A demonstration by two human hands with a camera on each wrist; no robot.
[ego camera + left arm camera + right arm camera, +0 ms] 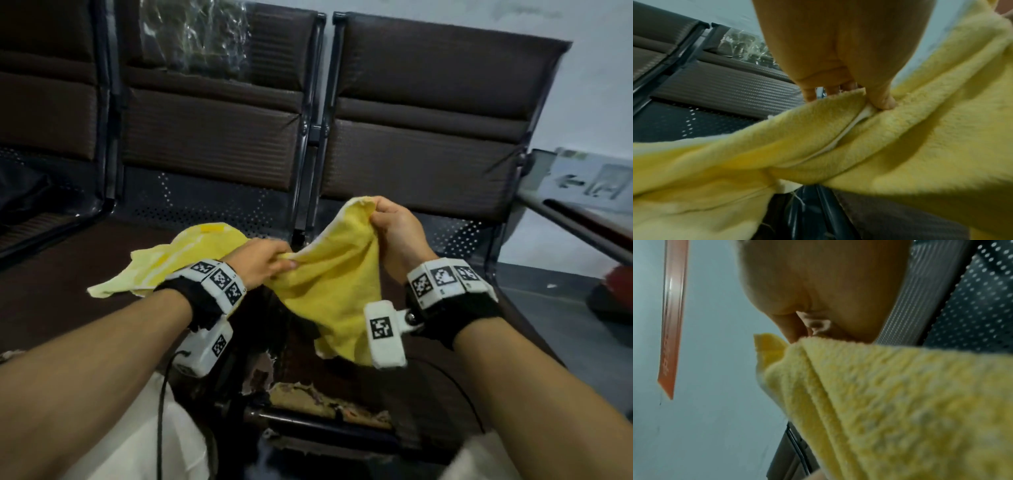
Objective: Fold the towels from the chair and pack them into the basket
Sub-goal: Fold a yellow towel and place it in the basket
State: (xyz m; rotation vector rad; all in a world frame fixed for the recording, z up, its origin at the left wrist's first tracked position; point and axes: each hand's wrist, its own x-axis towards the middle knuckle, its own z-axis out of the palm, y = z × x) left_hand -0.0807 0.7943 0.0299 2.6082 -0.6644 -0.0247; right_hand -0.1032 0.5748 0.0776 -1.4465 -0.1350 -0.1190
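Note:
A yellow towel [329,284] hangs in the air between my two hands, above the brown chair seat [68,274]. My right hand [383,216] pinches its upper corner, raised near the chair back. Lower and to the left, my left hand [274,263] pinches the towel's edge, thumb on top. The cloth sags below both hands. A paler yellow towel [164,260] lies crumpled on the seat behind my left wrist. In the left wrist view the thumb [882,99] presses on a fold of the towel [838,146]. In the right wrist view the fingers [797,327] grip the towel [890,394]. No basket is in view.
A row of brown padded chairs with perforated metal panels [424,113] stands against the wall. A clear plastic wrap [195,34] lies on one chair back. The seat's front edge [325,397] is torn. A railing [582,222] and a red object [620,284] are at right.

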